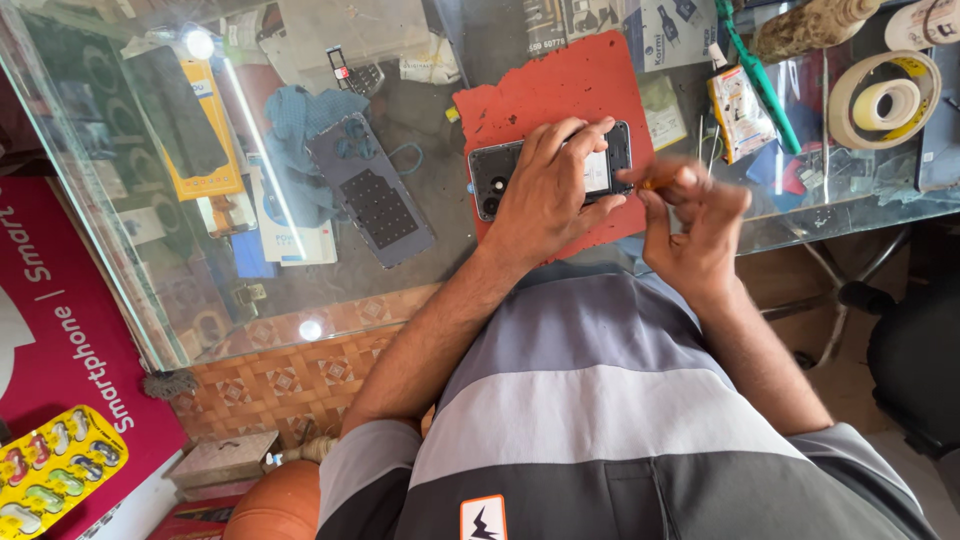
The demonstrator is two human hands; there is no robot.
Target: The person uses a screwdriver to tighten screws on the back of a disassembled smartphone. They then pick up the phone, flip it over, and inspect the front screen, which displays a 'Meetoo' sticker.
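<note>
An opened dark smartphone [495, 175] lies back-up on a worn red mat [560, 90] on the glass counter. My left hand [550, 190] rests flat over the phone's middle and presses it down. My right hand [695, 225] is beside the phone's right end, fingers pinched on a small orange-handled screwdriver [655, 183] whose tip points at the phone's edge. The hand is slightly blurred. A removed dark back cover [372, 190] lies to the left of the mat.
A blue cloth [300, 115] and a yellow-black box [195, 125] lie left on the glass counter [440, 240]. Tape rolls [885, 100], a green tool [760, 75] and a small packet [740, 110] sit at right. A black chair [915, 360] stands lower right.
</note>
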